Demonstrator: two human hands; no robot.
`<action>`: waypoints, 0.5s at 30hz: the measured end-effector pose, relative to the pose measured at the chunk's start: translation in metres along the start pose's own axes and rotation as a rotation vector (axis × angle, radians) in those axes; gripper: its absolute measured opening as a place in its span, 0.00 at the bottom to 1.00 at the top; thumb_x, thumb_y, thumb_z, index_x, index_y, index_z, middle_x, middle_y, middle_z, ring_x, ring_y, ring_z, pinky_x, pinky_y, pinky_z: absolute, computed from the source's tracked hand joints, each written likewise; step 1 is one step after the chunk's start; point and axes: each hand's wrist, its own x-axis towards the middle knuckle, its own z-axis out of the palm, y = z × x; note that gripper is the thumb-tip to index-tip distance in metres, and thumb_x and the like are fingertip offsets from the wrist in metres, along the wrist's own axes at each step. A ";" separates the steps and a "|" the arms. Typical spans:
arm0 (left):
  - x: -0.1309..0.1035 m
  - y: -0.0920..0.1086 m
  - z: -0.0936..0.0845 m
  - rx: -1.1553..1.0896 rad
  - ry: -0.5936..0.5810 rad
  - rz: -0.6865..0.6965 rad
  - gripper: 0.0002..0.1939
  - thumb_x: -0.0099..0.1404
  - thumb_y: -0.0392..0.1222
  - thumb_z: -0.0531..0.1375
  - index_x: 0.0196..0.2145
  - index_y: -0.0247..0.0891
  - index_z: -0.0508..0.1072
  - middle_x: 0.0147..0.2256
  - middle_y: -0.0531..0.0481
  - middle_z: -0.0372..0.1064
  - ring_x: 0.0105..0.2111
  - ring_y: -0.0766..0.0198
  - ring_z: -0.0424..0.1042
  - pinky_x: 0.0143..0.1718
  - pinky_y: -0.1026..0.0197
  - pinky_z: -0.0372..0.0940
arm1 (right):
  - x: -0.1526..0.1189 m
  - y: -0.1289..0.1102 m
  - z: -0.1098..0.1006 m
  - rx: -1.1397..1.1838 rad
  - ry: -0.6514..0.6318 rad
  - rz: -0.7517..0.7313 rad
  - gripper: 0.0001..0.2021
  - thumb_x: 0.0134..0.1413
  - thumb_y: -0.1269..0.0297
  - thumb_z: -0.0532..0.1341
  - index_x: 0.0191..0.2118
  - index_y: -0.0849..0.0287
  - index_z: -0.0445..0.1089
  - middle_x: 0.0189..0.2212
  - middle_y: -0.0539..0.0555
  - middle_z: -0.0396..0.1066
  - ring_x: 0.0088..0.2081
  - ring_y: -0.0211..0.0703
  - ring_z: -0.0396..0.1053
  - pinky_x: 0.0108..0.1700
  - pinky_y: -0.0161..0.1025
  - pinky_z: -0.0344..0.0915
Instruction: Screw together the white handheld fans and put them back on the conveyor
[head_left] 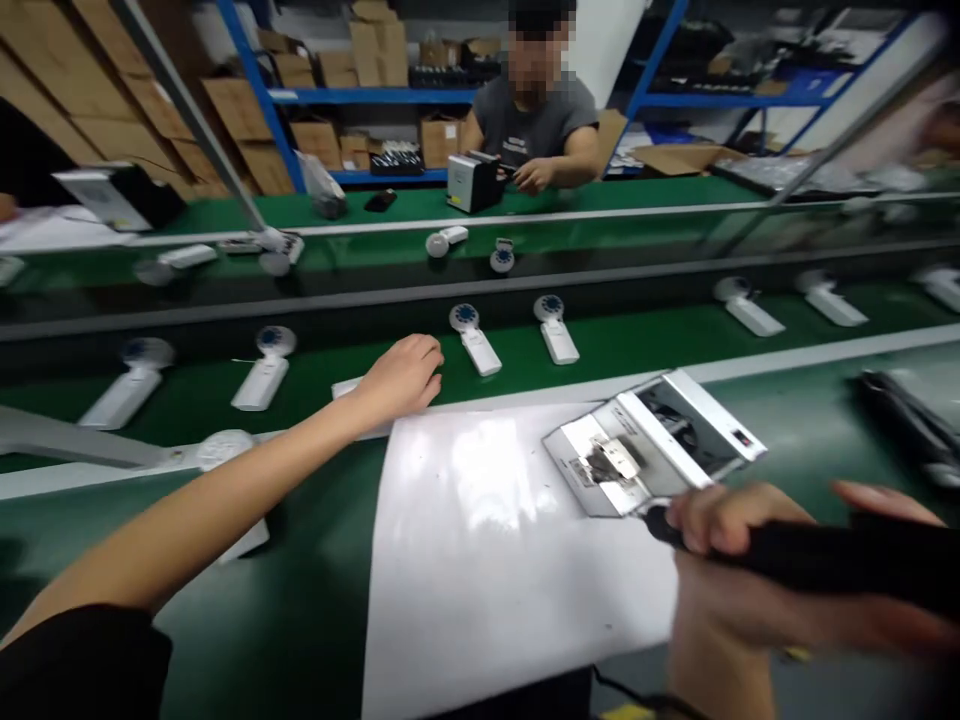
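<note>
My left hand [401,375] reaches over the near edge of the green conveyor belt. Its fingers bend loosely with the thumb apart, and no grip shows. Partly under that wrist lies a white device [346,387]. To the right of the fingers is a white camera-like device [480,350] with a round, dark-dotted head. My right hand [724,525], blurred, has its fingers curled round a long black object whose kind I cannot make out. Just beyond it stands a grey-white boxy machine [600,460] with a metal bracket, on a white sheet [480,600].
More white devices [262,380] lie spaced along the belt [637,335]. A black cable bundle [904,425] rests at the right. Across the belt, a co-worker [536,120] handles parts beside another boxy machine [474,182]. Blue shelves [367,96] with cartons stand behind.
</note>
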 end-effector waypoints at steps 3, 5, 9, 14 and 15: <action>0.062 0.035 0.028 -0.086 -0.035 0.070 0.20 0.76 0.46 0.62 0.58 0.29 0.80 0.60 0.32 0.75 0.66 0.40 0.69 0.79 0.39 0.56 | 0.009 0.014 0.033 -0.017 -0.215 -0.308 0.35 0.57 0.19 0.63 0.48 0.47 0.67 0.14 0.38 0.63 0.10 0.40 0.51 0.09 0.38 0.55; 0.087 0.043 0.042 -0.129 -0.061 0.068 0.16 0.74 0.41 0.63 0.54 0.29 0.82 0.56 0.33 0.77 0.65 0.39 0.72 0.79 0.36 0.53 | 0.011 0.031 0.046 -0.018 -0.254 -0.346 0.33 0.62 0.22 0.62 0.49 0.50 0.66 0.16 0.38 0.63 0.10 0.37 0.52 0.11 0.36 0.56; 0.079 0.038 0.042 -0.196 -0.053 0.019 0.16 0.78 0.35 0.55 0.53 0.30 0.82 0.54 0.34 0.78 0.60 0.42 0.75 0.74 0.38 0.62 | 0.005 0.052 0.048 -0.015 -0.346 -0.409 0.28 0.65 0.33 0.69 0.51 0.52 0.67 0.18 0.38 0.65 0.12 0.36 0.56 0.14 0.33 0.59; -0.006 0.082 0.021 -0.276 0.055 0.063 0.17 0.85 0.40 0.51 0.53 0.33 0.78 0.51 0.38 0.76 0.56 0.46 0.75 0.68 0.43 0.69 | 0.008 0.039 0.034 -0.071 -0.422 -0.523 0.28 0.71 0.30 0.60 0.56 0.51 0.68 0.21 0.39 0.68 0.13 0.37 0.58 0.14 0.35 0.62; -0.025 0.098 0.020 -0.297 0.081 0.128 0.15 0.84 0.39 0.51 0.51 0.34 0.78 0.49 0.39 0.76 0.54 0.47 0.75 0.70 0.42 0.68 | 0.010 0.037 0.033 -0.083 -0.433 -0.545 0.29 0.72 0.29 0.58 0.57 0.51 0.68 0.21 0.39 0.68 0.12 0.37 0.58 0.14 0.36 0.61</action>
